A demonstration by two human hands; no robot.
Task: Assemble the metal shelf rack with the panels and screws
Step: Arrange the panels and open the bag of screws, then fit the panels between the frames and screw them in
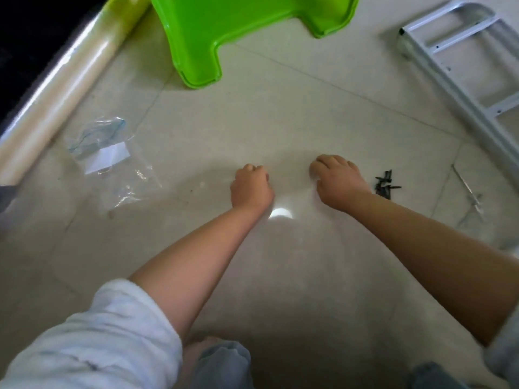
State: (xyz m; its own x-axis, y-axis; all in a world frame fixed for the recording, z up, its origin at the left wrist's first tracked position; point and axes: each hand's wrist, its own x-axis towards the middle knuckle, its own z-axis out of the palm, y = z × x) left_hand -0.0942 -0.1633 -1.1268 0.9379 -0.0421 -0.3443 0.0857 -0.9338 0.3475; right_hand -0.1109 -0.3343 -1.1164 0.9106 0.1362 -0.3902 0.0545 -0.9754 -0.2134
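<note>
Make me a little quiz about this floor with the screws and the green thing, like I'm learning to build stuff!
1. True or false: the pile of dark screws lies on the floor next to the right hand.
2. Which thing lies on the floor out past the left hand, on its left side? A) a clear plastic bag B) a hammer C) a red box
3. Fill the gap: the big plastic stool at the top of the picture is ___ in colour.

Key: 1 true; 2 A; 3 green.
</note>
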